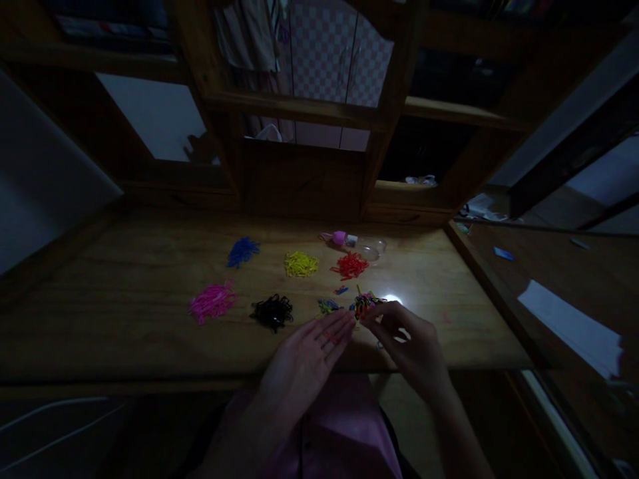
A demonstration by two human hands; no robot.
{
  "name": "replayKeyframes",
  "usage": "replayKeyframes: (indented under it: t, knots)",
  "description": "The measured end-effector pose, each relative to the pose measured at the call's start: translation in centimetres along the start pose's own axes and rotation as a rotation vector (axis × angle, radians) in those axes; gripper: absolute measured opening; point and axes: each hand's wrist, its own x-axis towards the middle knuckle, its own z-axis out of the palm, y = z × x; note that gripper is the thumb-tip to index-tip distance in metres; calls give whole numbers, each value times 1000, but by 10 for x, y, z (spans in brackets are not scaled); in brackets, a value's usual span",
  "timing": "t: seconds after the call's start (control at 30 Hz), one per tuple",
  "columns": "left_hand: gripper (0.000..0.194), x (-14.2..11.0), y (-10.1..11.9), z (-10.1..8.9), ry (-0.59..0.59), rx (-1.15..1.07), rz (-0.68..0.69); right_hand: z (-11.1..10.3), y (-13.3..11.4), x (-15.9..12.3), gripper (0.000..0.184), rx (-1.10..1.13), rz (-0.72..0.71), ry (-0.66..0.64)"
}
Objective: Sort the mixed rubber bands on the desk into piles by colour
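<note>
On a wooden desk (124, 299) lie small heaps of thin coloured bands: blue (242, 251), yellow (301, 264), red (350, 265), pink (213, 301) and black (272, 311). A small mixed-colour heap (363, 303) sits near the front edge, with a few loose bands (328, 306) beside it. My left hand (309, 356) lies flat with fingers stretched out, fingertips just short of the mixed heap. My right hand (407, 342) is curled, its fingertips pinched at the mixed heap.
A clear tipped-over container with a pink lid (357, 243) lies behind the red heap. A wooden shelf unit (299, 173) rises at the back of the desk. Papers (569, 326) lie on a surface to the right. The room is dim.
</note>
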Motion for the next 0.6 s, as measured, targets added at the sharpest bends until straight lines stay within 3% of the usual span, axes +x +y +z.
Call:
replayKeyframes:
  t: [0.13,0.2,0.43,0.6]
  knots:
    - [50,1,-3,12,119,158,101,13,-18,-1,11,56,-197,-86]
    - [53,2,-5,15,141,157,126,14,-21,-1,13,78,-201,-82]
    - [30,35,9,19,91,-42,47,-12,-5,-5,17,41,111,380]
    - [32,85,39,36,102,156,183,-22,3,-14,20,40,200,425]
